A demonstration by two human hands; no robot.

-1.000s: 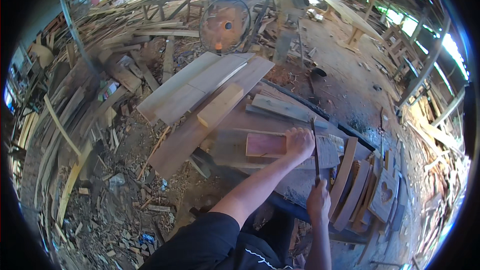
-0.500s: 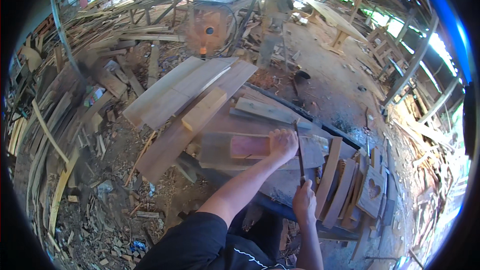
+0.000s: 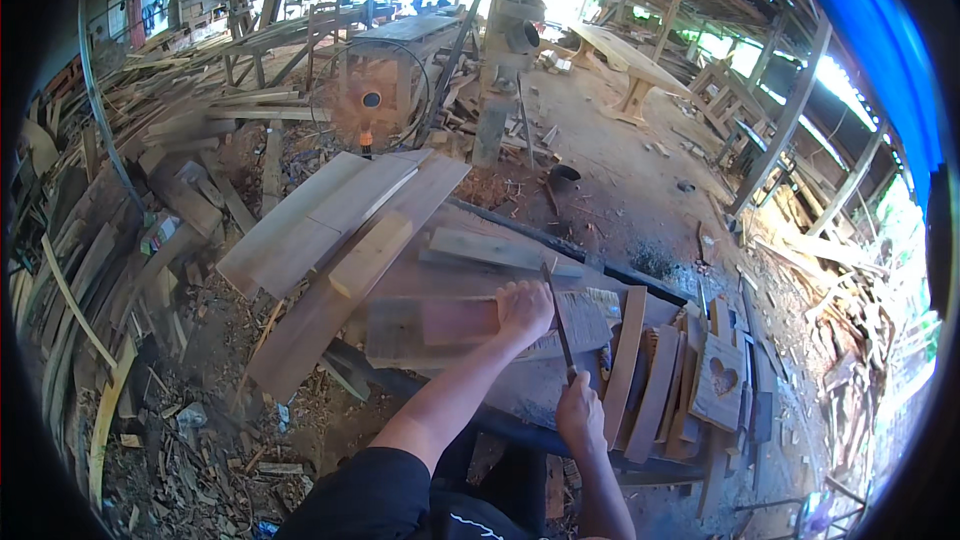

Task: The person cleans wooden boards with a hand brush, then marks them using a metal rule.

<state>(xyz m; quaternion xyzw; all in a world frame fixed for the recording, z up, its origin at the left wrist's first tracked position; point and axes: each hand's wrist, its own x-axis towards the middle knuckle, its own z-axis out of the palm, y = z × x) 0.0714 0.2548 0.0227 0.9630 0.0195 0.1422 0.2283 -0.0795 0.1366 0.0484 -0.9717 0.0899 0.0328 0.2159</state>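
A reddish board (image 3: pixel 450 321) lies on a rough plank (image 3: pixel 392 330) on the workbench (image 3: pixel 540 398). My left hand (image 3: pixel 522 312) grips the board's right end, fingers wrapped over it. My right hand (image 3: pixel 580 412) is closed on the handle of a long, narrow, dark tool (image 3: pixel 561 325), its blade running away from me beside my left hand and across the plank. Right of it lie several curved wooden pieces (image 3: pixel 655 385) and a board with a heart-shaped cutout (image 3: pixel 705 398). Beyond, a pale strip of wood (image 3: pixel 480 248) lies along the bench.
Wide boards (image 3: pixel 290 215) with a wooden block (image 3: pixel 367 255) lie on the bench's left. Behind stand a fan (image 3: pixel 371 101), a post (image 3: pixel 500 90) and a pale trestle table (image 3: pixel 630 65). Offcuts (image 3: pixel 170 420) and timber piles (image 3: pixel 85 280) cover the left side; poles (image 3: pixel 775 140) line the right.
The view has shifted, so the bench and surroundings appear further left and lower. Both hands keep their grips on the board and the tool, in much the same places on the bench.
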